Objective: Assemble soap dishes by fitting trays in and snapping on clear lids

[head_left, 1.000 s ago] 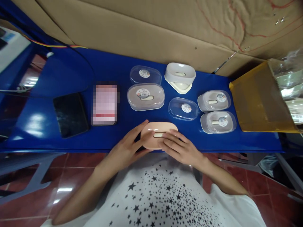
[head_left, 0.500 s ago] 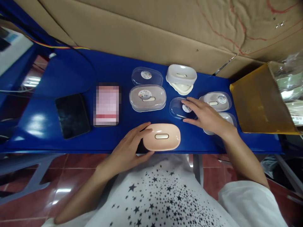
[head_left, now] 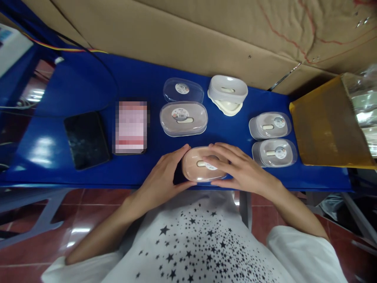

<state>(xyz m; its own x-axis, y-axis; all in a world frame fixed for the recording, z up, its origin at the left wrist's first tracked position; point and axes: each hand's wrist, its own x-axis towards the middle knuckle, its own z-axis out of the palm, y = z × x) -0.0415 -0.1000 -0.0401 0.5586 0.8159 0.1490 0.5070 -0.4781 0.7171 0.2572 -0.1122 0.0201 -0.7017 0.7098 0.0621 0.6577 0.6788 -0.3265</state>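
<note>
At the table's front edge sits an oval peach soap dish (head_left: 191, 168) with a cream slot piece in its middle. My left hand (head_left: 165, 171) curves round its left end, thumb at the near side and fingers at the far side. A clear plastic lid (head_left: 211, 166) with a round white sticker lies over the dish. My right hand (head_left: 235, 167) grips that lid from the right, fingers across its top and thumb at its near edge; whether the lid is fully seated I cannot tell. Behind them stands a lidded grey soap dish (head_left: 176, 125), and a loose clear lid (head_left: 184, 92) beyond it.
A whitish dish (head_left: 229, 86) rests on a cream piece (head_left: 231, 108) at the back. Two lidded dishes (head_left: 269, 126) stand right, beside a taped cardboard box (head_left: 321, 125). A blurred-out phone (head_left: 131, 127) and a black tablet-like device (head_left: 86, 139) lie left.
My right hand has brought the clear lid from behind the peach dish towards me and onto it. My left hand has stayed at the dish's left end.
</note>
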